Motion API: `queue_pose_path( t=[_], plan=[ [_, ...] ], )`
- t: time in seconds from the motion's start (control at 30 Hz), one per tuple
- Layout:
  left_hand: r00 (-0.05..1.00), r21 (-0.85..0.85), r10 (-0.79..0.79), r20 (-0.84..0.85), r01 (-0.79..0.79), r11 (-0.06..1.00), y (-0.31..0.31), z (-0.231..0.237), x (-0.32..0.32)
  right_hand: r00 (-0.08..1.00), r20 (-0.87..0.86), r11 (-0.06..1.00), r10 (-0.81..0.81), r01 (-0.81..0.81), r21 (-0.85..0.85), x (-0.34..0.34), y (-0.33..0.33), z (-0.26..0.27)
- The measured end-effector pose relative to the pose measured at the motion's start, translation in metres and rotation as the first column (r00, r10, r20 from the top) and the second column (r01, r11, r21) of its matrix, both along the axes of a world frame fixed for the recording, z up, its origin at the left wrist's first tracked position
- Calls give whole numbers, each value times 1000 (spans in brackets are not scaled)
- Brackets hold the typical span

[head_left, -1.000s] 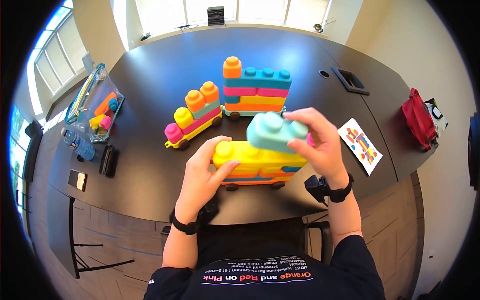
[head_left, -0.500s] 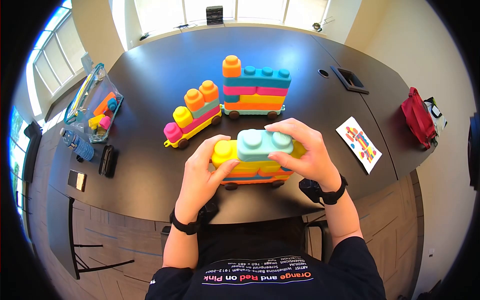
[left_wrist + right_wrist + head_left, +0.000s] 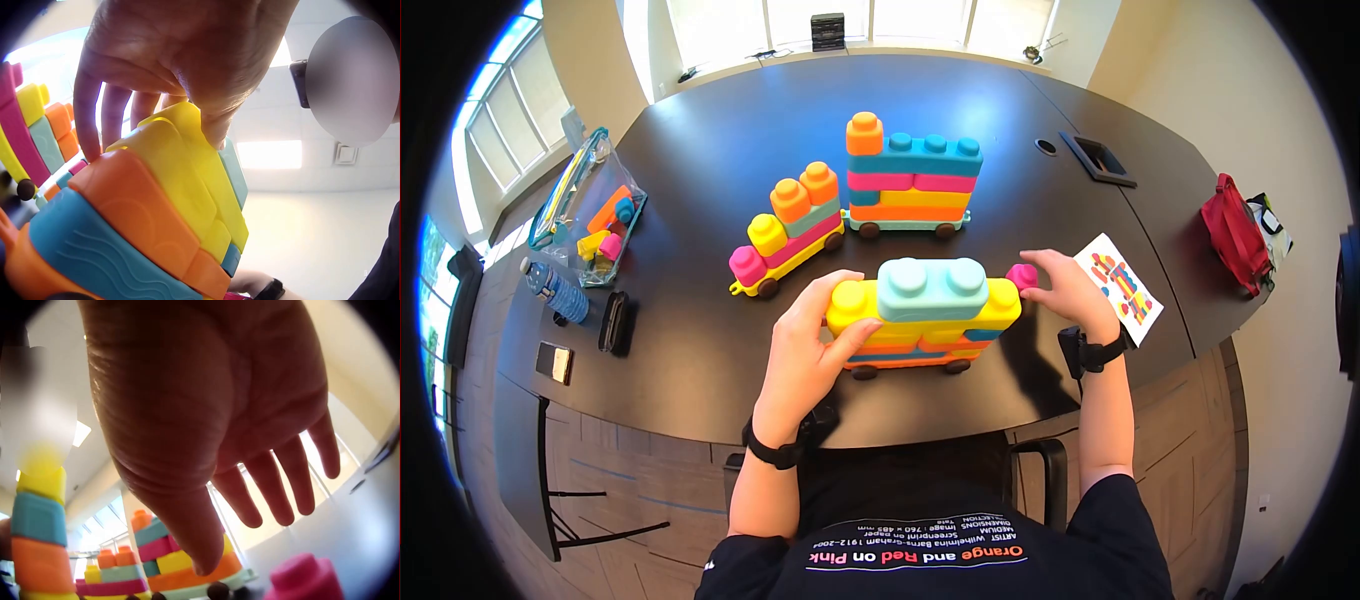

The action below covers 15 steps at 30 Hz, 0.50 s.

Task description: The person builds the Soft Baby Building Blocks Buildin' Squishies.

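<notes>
My left hand [image 3: 800, 335] holds the left end of a wheeled wagon of stacked toy blocks [image 3: 930, 340], its thumb on the near face and fingers on the far side. Along the wagon's top runs a yellow block [image 3: 187, 169]. A mint two-stud block [image 3: 932, 290] sits over the middle of that yellow layer, with a yellow stud showing on each side. To the right of the wagon is a small pink block [image 3: 1022, 276], also low in the right wrist view. My right hand [image 3: 1072, 293] hovers close over this pink block, fingers extended and thumb apart from them.
Behind stand two more block wagons, a stepped one [image 3: 795, 232] and a taller one [image 3: 912, 190]. A clear bag of blocks [image 3: 590, 215], a water bottle [image 3: 555, 290] and a black case [image 3: 615, 322] lie left. On the right are a printed picture sheet [image 3: 1112, 262] and a red bag [image 3: 1238, 240].
The mint block came down from my right hand onto the yellow layer. My right hand let go and moved right to the pink block. The left hand stayed on the wagon.
</notes>
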State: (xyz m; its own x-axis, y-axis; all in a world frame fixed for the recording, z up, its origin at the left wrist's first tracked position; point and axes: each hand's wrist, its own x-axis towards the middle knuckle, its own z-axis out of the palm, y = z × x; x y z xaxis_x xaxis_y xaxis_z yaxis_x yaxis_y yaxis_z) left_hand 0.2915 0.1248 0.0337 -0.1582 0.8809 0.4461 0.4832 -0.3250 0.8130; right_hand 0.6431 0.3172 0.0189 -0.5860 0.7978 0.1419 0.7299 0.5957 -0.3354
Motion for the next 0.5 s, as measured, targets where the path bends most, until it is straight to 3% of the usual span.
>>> queue_pose_path(
  t=[0.13, 0.23, 0.33, 0.37, 0.43, 0.5],
  plan=[
    [1000, 17, -3, -19, 3, 1000, -1, 0, -1, 1000, 9, 1000, 4, -4, -31, 4, 6, -12],
    [1000, 20, -4, -14, 5, 1000, 0, -2, -1, 992, -119, 999, 40, -43, -25, -2, -1, 3],
    [1000, 12, 0, -3, 0, 1000, 0, -1, 0, 854, -517, 997, 51, -74, -25, -16, -21, 35],
    [1000, 11, -1, -3, 1, 1000, 0, -1, 1, 854, -517, 997, 49, -73, -26, -20, -27, 43],
    [1000, 36, -3, -17, 4, 999, 0, 0, 1, 633, -754, 950, 177, -309, -37, -27, -38, 57],
    [1000, 32, -4, -18, 4, 999, 0, 0, 0, 609, -759, 932, 229, -363, -10, -35, -52, 67]
  ],
)
